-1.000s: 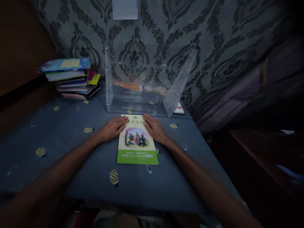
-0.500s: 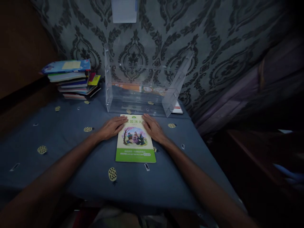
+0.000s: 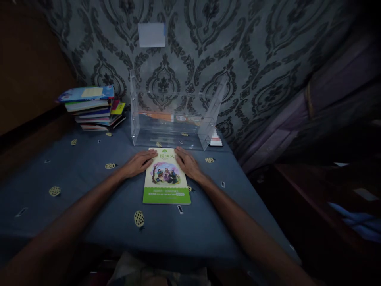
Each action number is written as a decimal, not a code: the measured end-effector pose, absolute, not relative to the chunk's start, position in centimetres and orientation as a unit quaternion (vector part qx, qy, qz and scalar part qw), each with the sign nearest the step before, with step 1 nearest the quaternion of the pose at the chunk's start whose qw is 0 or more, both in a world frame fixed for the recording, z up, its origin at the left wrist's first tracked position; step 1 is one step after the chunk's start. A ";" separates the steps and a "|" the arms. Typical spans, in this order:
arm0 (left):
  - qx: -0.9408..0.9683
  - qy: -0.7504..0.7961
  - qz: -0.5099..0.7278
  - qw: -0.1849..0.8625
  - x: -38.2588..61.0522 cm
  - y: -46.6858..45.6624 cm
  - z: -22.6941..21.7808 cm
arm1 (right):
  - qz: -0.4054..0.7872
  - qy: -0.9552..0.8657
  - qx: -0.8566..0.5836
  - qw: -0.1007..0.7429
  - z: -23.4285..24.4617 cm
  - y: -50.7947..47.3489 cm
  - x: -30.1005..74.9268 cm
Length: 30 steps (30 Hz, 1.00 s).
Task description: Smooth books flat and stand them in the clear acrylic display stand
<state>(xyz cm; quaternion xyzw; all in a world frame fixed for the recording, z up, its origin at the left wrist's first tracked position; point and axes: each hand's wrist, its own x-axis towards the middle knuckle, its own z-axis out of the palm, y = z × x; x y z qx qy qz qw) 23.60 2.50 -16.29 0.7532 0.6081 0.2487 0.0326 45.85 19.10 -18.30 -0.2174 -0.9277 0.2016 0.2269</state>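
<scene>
A thin book with a green and cream cover (image 3: 166,178) lies flat on the blue tablecloth (image 3: 89,174). My left hand (image 3: 139,163) rests flat on its upper left corner, fingers stretched out. My right hand (image 3: 186,162) lies flat on the upper right corner, fingers also extended. Just beyond the book stands a clear acrylic rack (image 3: 174,115) against the wall, with an orange item lying inside at the back.
A stack of several books (image 3: 92,107) sits at the back left of the table. A white note (image 3: 151,35) hangs on the patterned wall. A small red and white object (image 3: 216,140) stands right of the rack. Dark furniture fills the right side.
The view has tilted up and shifted slightly; the hands and book appear a little further left. Both hands stay flat on the book's top corners.
</scene>
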 end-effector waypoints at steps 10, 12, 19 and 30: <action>0.756 0.602 0.257 0.033 23.6 2.5 -16.2 | 0.201 -0.928 -0.209 0.233 -18.3 19.2 45.7; 0.755 0.604 0.253 0.038 23.5 2.5 -16.2 | 0.197 -0.929 -0.215 0.230 -18.2 19.1 45.7; 0.744 0.644 0.175 0.041 23.9 2.8 -15.9 | 0.179 -0.933 -0.227 0.216 -17.5 18.4 45.6; 0.770 0.631 0.077 0.055 26.0 4.8 -14.3 | 0.174 -0.932 -0.228 0.223 -17.8 18.5 45.4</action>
